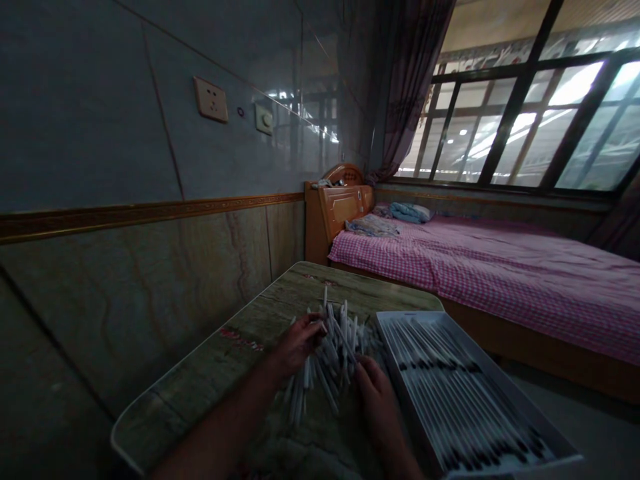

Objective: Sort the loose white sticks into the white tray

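Note:
A loose heap of thin white pen-like sticks (327, 360) lies on the table, pointing in many directions. At the upper left of the heap is my left hand (300, 341), its fingers bent and closed around a white stick whose pale end shows at the fingertips. My right hand (376, 387) is at the heap's right side, thumb and fingers pinched on the end of another stick. Right of it, a shallow white box (520, 393) holds two rows of similar sticks with black ends (450, 400), laid side by side. Blur hides the finer details.
The table (200, 393) has a marbled green-brown top with a pale rim. A tiled wall (210, 267) runs along the left. Beyond the table stand a wooden headboard (337, 207) and a bed with a pink checked cover (475, 267), below a window (500, 127).

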`<state>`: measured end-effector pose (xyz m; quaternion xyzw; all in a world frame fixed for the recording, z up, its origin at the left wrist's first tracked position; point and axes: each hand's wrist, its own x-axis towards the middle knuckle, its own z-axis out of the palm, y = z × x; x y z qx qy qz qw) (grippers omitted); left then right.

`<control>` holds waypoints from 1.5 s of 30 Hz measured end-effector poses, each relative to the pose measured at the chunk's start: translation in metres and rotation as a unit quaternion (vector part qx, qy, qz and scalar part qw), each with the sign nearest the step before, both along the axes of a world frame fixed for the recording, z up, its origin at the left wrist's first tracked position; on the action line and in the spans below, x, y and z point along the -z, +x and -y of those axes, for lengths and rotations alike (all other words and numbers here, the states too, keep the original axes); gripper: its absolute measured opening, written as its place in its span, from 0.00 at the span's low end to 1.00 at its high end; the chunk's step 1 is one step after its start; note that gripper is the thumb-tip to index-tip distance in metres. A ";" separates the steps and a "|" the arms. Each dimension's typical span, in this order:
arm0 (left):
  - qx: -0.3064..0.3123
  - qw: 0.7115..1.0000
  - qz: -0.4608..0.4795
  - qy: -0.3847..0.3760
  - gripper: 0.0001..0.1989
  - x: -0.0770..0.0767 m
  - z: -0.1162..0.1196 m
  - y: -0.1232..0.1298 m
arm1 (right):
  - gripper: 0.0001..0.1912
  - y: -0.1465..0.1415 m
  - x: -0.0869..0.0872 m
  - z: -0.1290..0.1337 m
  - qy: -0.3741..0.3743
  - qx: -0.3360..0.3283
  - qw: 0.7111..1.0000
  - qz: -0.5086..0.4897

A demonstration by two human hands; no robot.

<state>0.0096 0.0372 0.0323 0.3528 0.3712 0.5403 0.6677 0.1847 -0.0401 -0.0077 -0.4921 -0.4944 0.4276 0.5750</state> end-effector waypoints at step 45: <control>-0.085 0.995 -0.004 0.042 0.21 0.018 0.025 -0.010 | 0.22 -0.004 0.021 0.014 0.105 0.061 0.916 0.383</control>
